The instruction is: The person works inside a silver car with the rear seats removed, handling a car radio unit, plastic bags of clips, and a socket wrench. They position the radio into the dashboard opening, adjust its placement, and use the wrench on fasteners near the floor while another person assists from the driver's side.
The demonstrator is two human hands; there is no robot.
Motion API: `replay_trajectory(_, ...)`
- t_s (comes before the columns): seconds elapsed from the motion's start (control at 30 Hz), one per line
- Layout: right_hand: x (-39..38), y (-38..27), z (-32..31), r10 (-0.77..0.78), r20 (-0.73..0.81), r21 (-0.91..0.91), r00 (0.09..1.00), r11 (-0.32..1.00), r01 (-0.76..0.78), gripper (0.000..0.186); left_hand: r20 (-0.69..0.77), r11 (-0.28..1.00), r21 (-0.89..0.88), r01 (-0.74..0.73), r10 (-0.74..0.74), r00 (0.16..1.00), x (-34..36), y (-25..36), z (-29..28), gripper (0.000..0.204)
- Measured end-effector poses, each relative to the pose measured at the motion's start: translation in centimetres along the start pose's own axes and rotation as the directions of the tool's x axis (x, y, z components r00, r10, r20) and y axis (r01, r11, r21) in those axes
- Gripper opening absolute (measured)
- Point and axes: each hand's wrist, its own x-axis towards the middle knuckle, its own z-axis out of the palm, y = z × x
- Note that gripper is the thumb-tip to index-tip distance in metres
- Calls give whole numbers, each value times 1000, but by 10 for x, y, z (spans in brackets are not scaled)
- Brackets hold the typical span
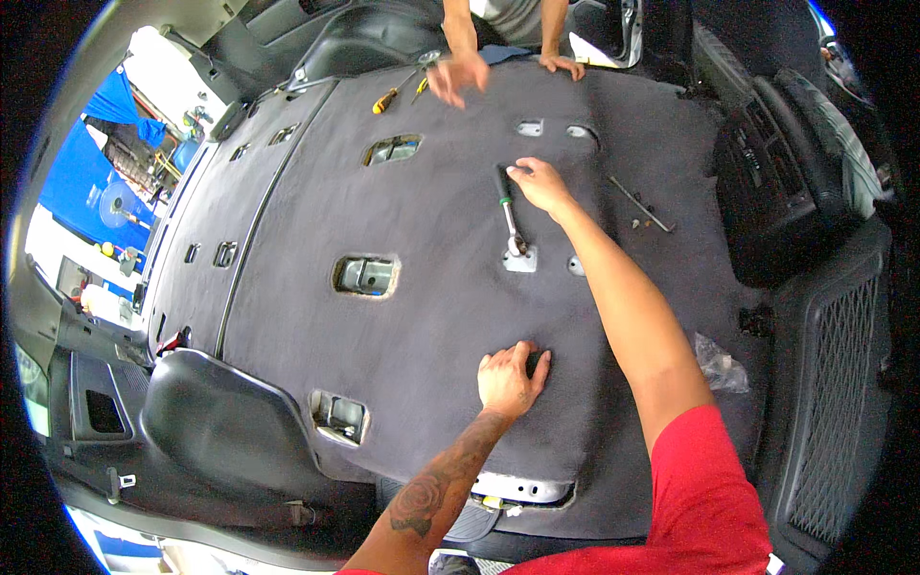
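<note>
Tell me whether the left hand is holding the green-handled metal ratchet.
No, the left hand rests on the dark grey carpet, while the right hand is at the ratchet's handle end.

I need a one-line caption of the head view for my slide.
Right hand at the handle end of a ratchet, left hand resting on the dark carpet.

This is a vehicle interior [841, 383], showing carpeted floor [446, 216] and moulded wheel-arch trim [216, 412].
</note>
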Motion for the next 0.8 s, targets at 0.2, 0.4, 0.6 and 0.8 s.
replay_trajectory(0.2, -27, 26, 48, -36, -13, -258, 999, 966, 32, 76, -35, 1000, -7, -23, 23, 999, 0, -3, 3, 24)
replay_trajectory(0.4, -42, 21, 29, 196, 273, 542, 942, 777, -319, 47, -10, 1000, -13, -8, 8, 1000, -1, -2, 3, 24)
replay_trajectory(0.6, -142, 30, -15, -129, 388, 696, 912, 690, -199, 27, -2, 1000, -11, 20, -20, 1000, 1, 0, -3, 25)
replay_trajectory(0.8, -265, 61, -67, -1, 264, 847, 965, 479, -231, 42, 31, 998, -5, 57, -57, 998, -2, 0, 2, 25)
